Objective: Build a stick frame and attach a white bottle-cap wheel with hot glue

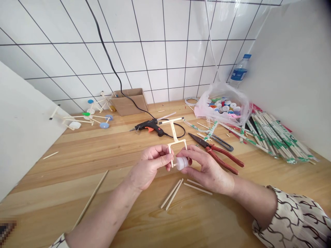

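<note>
**A:** Quick, what's along the left?

**B:** A stick model with coloured cap wheels (85,119) is lying on the wooden table (51,172), and a long stick (90,199) is lying at the front. A cardboard box (129,102) is sitting against the tile wall (129,51), with a black glue gun (151,126) lying nearer the middle.

**A:** Hands?

**B:** The left hand (151,166) is closed, gripping the stick frame (173,136) between thumb and fingers. The right hand (207,168) is closed too, pinching a white bottle cap (182,163) at the frame's lower end. The frame is standing up off the table between both hands, its top end pointing away.

**A:** What's being done right now?

**B:** Both hands are holding the cap against the frame. I can't tell if anything is fixing it there. Short sticks (172,194) are lying just below the hands.

**A:** And further right?

**B:** Red-handled pliers (217,155) are lying beside the right hand. Past them, a plastic bag of bottle caps (222,103) is sitting by a water bottle (240,70), and a bundle of wrapped chopsticks (274,136) is lying at the far right.
</note>
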Demonstrator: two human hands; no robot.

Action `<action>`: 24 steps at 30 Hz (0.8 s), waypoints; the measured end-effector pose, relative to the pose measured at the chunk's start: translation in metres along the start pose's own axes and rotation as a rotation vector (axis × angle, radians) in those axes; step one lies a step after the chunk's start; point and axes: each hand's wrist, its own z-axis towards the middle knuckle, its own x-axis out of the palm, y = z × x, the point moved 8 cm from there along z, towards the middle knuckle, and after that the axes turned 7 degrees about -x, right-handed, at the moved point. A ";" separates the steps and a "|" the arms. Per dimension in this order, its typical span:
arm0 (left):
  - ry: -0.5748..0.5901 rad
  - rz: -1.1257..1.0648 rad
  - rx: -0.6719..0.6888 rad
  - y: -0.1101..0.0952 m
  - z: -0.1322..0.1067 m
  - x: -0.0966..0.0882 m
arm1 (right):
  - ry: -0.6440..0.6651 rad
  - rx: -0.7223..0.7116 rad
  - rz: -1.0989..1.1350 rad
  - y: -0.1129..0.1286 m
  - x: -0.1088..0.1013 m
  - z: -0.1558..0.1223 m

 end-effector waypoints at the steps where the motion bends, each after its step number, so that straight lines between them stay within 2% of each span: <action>1: 0.002 -0.004 0.002 0.000 0.000 0.000 | 0.002 -0.002 -0.002 0.001 0.000 0.000; 24: 0.021 -0.033 0.012 -0.002 0.000 0.003 | 0.014 0.006 0.040 -0.001 0.003 0.000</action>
